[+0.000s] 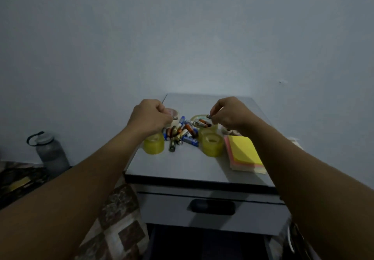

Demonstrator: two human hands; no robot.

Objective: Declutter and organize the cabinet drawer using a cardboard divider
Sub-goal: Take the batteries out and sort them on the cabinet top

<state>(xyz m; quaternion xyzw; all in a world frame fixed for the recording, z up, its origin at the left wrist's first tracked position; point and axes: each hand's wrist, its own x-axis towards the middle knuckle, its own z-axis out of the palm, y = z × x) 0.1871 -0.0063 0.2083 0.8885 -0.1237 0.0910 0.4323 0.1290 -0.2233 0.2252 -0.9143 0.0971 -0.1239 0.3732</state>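
Pinching one small cylindrical battery (pixel 208 116) in right hand (pixel 228 116), left hand (pixel 151 116) curled (contents hidden); risking nudging piled multicoloured batteries (pixel 182 133) off grey bench (pixel 192 166).

Tape rolls (pixel 153 144) glossy translucent plastic — cabinet top (pixel 188 164) smooth, matt; note pad (pixel 244 154) paper.

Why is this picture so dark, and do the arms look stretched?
Head view: dim, bluish light, no glare; wide-angle lens stretches the forearms at the lower corners; batteries look soft, labels unreadable; bottle at left is blurry.
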